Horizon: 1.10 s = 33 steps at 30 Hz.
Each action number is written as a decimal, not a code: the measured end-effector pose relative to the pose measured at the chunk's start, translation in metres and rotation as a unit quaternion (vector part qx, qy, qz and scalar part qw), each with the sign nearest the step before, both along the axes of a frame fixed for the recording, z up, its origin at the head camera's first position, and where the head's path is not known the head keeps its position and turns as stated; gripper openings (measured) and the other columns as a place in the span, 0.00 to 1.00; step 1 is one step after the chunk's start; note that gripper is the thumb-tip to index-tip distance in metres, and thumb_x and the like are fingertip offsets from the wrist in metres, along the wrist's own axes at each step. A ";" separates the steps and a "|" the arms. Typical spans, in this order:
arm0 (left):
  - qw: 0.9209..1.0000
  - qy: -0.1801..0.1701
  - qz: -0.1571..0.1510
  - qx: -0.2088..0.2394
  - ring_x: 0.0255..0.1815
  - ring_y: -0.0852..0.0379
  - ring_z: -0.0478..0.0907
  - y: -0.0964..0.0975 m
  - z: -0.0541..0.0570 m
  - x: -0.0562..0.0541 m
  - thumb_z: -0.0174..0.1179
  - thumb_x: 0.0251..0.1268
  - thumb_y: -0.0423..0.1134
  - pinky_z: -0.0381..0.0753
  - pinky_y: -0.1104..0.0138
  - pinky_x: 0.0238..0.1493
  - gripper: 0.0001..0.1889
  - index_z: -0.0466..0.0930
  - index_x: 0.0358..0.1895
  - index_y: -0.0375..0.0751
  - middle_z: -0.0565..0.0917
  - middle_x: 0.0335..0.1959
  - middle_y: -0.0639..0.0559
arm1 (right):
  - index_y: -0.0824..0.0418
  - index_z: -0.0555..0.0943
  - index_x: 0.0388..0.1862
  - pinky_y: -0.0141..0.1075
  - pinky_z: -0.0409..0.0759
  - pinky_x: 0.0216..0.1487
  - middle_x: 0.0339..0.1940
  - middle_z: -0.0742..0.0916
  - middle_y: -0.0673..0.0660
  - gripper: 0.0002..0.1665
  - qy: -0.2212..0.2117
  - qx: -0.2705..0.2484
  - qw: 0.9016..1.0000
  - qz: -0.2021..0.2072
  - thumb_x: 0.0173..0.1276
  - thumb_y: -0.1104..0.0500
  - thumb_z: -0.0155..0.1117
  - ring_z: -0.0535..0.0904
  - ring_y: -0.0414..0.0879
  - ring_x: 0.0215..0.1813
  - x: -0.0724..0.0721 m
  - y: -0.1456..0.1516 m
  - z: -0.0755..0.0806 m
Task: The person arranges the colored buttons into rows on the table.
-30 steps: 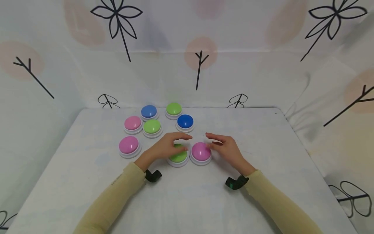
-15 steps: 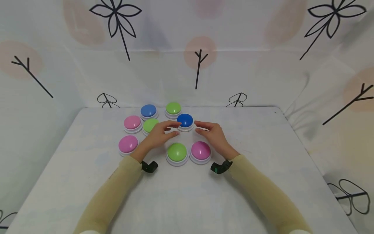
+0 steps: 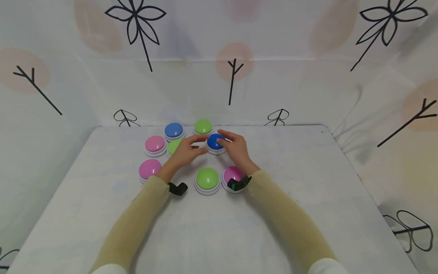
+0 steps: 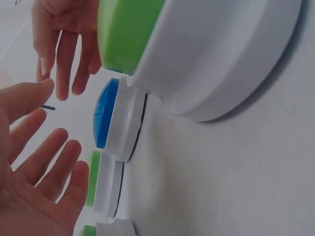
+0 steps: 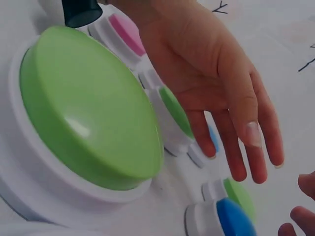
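Note:
A dark blue dome button (image 3: 213,142) with a white round base stands toward the back of the table, between my two hands. My left hand (image 3: 186,151) is at its left, fingers relaxed, partly covering a green button (image 3: 173,147). At the right, my right hand (image 3: 236,149) reaches in, thumb and fingers overlapping the blue dome in the head view. From the left wrist, the blue button (image 4: 125,120) shows below the loosely spread fingers of the right hand (image 4: 74,34). Nearer me stand another green button (image 3: 207,179) and a magenta button (image 3: 234,174), the latter partly behind the right wrist camera.
A light blue button (image 3: 173,130) and a green button (image 3: 203,126) stand near the back edge. Pink (image 3: 155,144) and magenta (image 3: 149,169) buttons are at the left. A patterned cloth wall (image 3: 184,91) rises behind the white table (image 3: 212,232).
Both hands have moved from the front green and magenta buttons back to the blue one. The right hand has closed in leftward, over its dome. The buttons look nearly unmoved.

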<state>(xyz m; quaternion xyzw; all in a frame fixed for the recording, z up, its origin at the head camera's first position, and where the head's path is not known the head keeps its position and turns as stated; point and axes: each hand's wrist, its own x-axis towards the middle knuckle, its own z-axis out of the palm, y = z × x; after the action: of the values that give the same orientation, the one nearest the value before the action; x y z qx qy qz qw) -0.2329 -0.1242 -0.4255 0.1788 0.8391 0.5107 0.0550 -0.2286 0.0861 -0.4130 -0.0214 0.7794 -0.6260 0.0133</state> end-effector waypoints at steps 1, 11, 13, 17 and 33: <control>1.000 0.001 0.001 0.003 0.67 0.53 0.71 0.000 -0.001 -0.002 0.65 0.68 0.39 0.72 0.56 0.66 0.25 0.75 0.67 0.47 0.77 0.65 0.51 | 0.57 0.82 0.63 0.41 0.71 0.68 0.62 0.83 0.50 0.23 0.001 -0.004 1.000 -0.007 0.69 0.57 0.67 0.71 0.46 0.70 -0.002 -0.002 -0.002; 1.000 -0.002 0.003 0.016 0.69 0.52 0.68 0.005 -0.007 -0.008 0.66 0.66 0.39 0.71 0.53 0.67 0.25 0.76 0.67 0.47 0.76 0.67 0.52 | 0.56 0.83 0.60 0.39 0.70 0.68 0.61 0.84 0.49 0.20 0.033 0.034 0.997 -0.058 0.70 0.58 0.67 0.70 0.44 0.71 -0.007 -0.002 -0.020; 1.000 -0.005 0.005 0.016 0.69 0.52 0.68 0.006 -0.008 -0.009 0.67 0.66 0.39 0.71 0.53 0.67 0.26 0.75 0.67 0.47 0.75 0.67 0.52 | 0.55 0.83 0.60 0.39 0.69 0.69 0.62 0.83 0.49 0.21 0.030 0.045 0.997 -0.055 0.70 0.56 0.67 0.69 0.45 0.71 -0.009 -0.002 -0.022; 1.000 -0.008 -0.001 0.019 0.71 0.50 0.66 0.007 -0.011 -0.011 0.68 0.64 0.37 0.70 0.50 0.67 0.27 0.75 0.67 0.45 0.73 0.69 0.49 | 0.56 0.83 0.61 0.41 0.69 0.69 0.65 0.81 0.50 0.22 0.022 0.069 0.997 -0.041 0.69 0.56 0.67 0.69 0.46 0.72 -0.010 -0.003 -0.023; 0.999 -0.028 -0.015 -0.035 0.75 0.48 0.60 0.017 -0.015 -0.017 0.68 0.65 0.38 0.69 0.52 0.68 0.30 0.71 0.71 0.45 0.63 0.76 0.48 | 0.54 0.81 0.64 0.46 0.67 0.71 0.72 0.75 0.56 0.26 -0.021 0.110 0.994 -0.015 0.67 0.59 0.68 0.65 0.54 0.75 -0.012 -0.002 -0.024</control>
<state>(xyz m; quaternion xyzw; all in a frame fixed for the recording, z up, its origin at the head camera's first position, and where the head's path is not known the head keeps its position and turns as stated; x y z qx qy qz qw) -0.2502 -0.1068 -0.4410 0.1752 0.8520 0.4847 0.0921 -0.2402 0.0843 -0.4369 0.0052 0.8436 -0.5366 0.0225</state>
